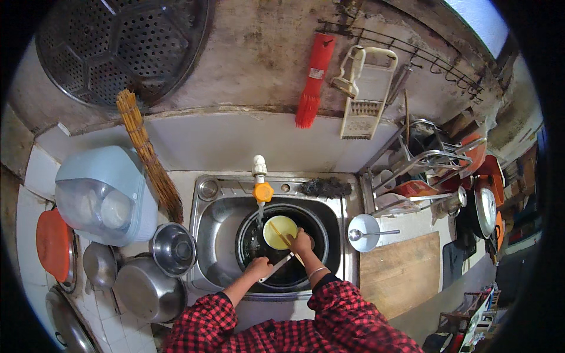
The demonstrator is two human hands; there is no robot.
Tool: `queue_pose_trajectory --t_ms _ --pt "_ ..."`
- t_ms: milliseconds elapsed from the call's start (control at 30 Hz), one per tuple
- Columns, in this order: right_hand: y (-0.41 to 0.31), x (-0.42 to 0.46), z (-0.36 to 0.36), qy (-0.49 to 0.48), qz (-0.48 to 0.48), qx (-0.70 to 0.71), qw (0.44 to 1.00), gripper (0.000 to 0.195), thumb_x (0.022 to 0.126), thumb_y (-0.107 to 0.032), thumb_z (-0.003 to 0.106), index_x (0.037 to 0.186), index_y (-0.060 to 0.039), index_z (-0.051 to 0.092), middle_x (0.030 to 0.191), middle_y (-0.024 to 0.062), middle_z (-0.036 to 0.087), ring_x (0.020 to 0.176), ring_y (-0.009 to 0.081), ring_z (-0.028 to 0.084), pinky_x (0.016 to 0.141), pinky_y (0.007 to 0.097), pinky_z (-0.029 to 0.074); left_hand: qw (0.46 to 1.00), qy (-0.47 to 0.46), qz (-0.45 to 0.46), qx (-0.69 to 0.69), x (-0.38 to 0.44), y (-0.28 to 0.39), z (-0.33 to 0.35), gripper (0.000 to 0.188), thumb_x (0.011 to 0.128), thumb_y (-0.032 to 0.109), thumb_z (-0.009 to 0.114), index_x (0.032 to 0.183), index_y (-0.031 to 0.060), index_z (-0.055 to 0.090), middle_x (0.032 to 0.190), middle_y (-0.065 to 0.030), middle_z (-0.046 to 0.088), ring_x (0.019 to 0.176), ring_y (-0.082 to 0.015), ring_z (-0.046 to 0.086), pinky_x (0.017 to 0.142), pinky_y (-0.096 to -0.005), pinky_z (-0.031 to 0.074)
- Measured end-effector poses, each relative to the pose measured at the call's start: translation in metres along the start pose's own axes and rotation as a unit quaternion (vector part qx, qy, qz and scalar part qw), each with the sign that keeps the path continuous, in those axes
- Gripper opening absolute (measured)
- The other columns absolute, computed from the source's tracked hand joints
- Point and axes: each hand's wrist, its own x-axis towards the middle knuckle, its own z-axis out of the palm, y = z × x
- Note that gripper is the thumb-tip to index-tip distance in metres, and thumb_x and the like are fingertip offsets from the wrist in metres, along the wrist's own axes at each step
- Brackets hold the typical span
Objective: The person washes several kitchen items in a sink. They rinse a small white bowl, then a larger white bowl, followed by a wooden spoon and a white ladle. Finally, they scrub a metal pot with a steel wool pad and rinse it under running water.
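Both hands work over a stainless steel sink (216, 247), where a large dark round basin or pan (256, 247) sits. My right hand (301, 243) grips the rim of a small bowl (286, 226), yellow inside. A pair of wooden chopsticks (277, 231) crosses the bowl and runs beneath that hand. My left hand (259, 268), fingers curled, is lower left over the basin. Beside it slants a long pale utensil handle (277, 267); whether the fingers hold it is unclear. Water runs from the faucet (263, 192), with its orange knob, down to the bowl's left.
On the right are a white bowl with a spoon (363, 238), a wooden cutting board (401, 273) and a metal rack (423, 176). A steel bowl (173, 249), a pot (148, 291) and a blue lidded container (106, 194) stand left. A straw whisk (150, 154) leans behind.
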Motion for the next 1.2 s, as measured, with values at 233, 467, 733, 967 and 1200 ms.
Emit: queue_pose_trajectory --t_ms 233,467,733,967,1200 --pt "0.026 0.025 0.031 -0.046 0.061 0.094 0.993 0.032 0.074 -0.013 0.057 0.104 -0.0016 0.055 0.093 0.0239 0.063 0.086 0.0359 0.063 0.073 0.0426 0.051 0.886 0.096 -0.151 -0.428 0.047 -0.019 -0.004 0.067 0.079 0.017 0.067 0.135 0.0022 0.034 0.121 -0.0117 0.051 0.101 -0.0205 0.055 0.077 -0.0334 0.051" --pt "0.006 -0.017 0.031 -0.081 0.032 0.215 0.973 0.036 0.074 -0.016 0.060 0.107 0.0002 0.057 0.094 0.0262 0.061 0.091 0.0385 0.060 0.078 0.0441 0.047 0.687 -0.014 -0.017 -0.726 0.042 -0.005 -0.012 0.075 0.071 -0.013 0.049 0.135 0.0193 0.028 0.131 -0.0131 0.040 0.114 -0.0328 0.049 0.087 -0.0528 0.048" --pt "-0.071 -0.067 -0.019 0.205 -0.301 -0.161 0.917 0.036 0.074 -0.029 0.065 0.105 -0.0112 0.058 0.102 0.0128 0.055 0.100 0.0278 0.050 0.079 0.0385 0.040 0.646 0.090 0.009 -0.758 0.013 0.015 -0.021 0.081 0.067 -0.015 0.049 0.135 0.0220 0.025 0.129 -0.0091 0.040 0.117 -0.0280 0.046 0.086 -0.0472 0.048" --pt "-0.080 -0.047 -0.016 0.052 -0.320 -0.121 0.938 0.011 0.080 -0.011 0.049 0.090 -0.0066 0.053 0.079 0.0127 0.063 0.071 0.0291 0.062 0.064 0.0397 0.048 0.664 0.185 0.079 -0.721 -0.010 0.026 -0.039 0.086 0.064 -0.018 0.047 0.138 0.0153 0.021 0.134 -0.0094 0.034 0.123 -0.0246 0.039 0.097 -0.0357 0.041" --pt "-0.061 -0.064 0.007 -0.064 -0.009 0.390 0.919 0.047 0.074 -0.018 0.071 0.113 -0.0031 0.050 0.080 0.0150 0.061 0.067 0.0268 0.060 0.060 0.0369 0.048 0.691 0.258 0.099 -0.668 -0.024 0.041 -0.045 0.086 0.060 -0.016 0.050 0.137 0.0099 0.022 0.133 -0.0102 0.034 0.123 -0.0253 0.037 0.101 -0.0351 0.034"
